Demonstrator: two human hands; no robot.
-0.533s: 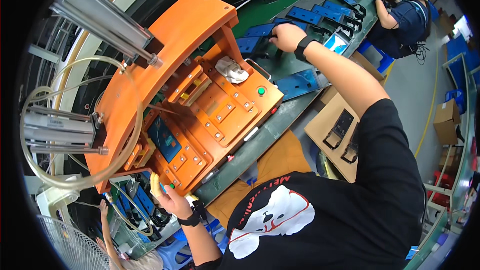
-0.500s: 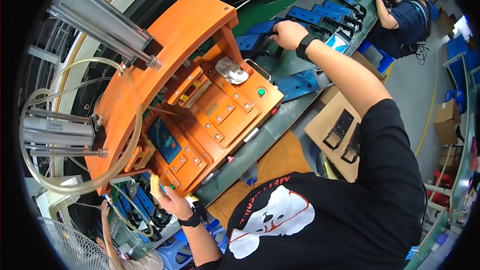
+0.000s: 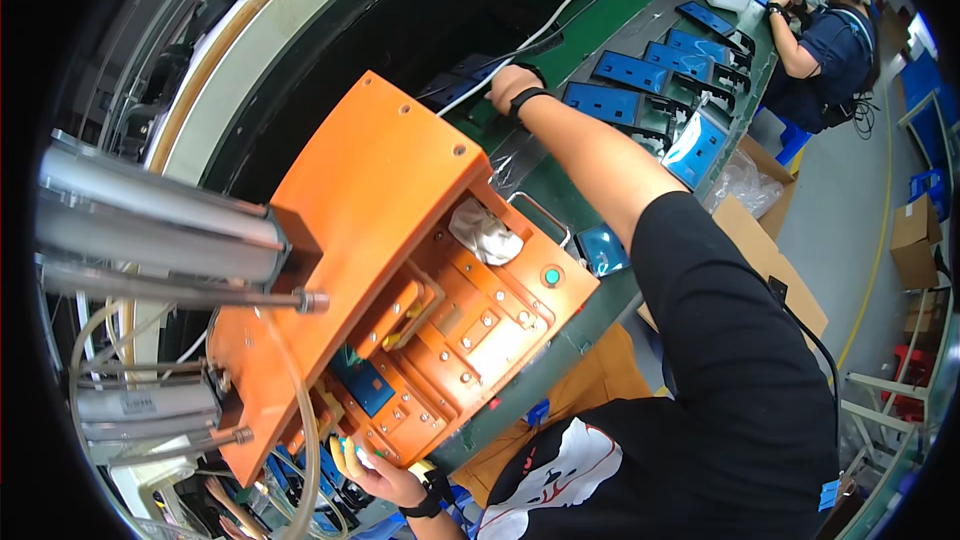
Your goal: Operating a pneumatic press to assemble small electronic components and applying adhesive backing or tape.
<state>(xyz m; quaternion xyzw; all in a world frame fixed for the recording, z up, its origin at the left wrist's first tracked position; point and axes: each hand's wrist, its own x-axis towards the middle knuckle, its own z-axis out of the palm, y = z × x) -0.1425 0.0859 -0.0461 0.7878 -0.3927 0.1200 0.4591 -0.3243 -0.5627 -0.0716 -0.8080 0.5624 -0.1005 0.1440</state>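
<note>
Hands well apart — right hand [image 3: 510, 86] stretched to dark trays [image 3: 470, 75] at upper centre, grip hidden; left hand [image 3: 375, 465], fingers curled, touches the orange fixture [image 3: 380, 190] at lower left.

Your arms are spread wide apart.
Your right hand [image 3: 507, 86] reaches far forward, arm extended, watch on wrist; your left hand [image 3: 375, 465] stays low, fingers curled, yellow fingertip covers.
</note>
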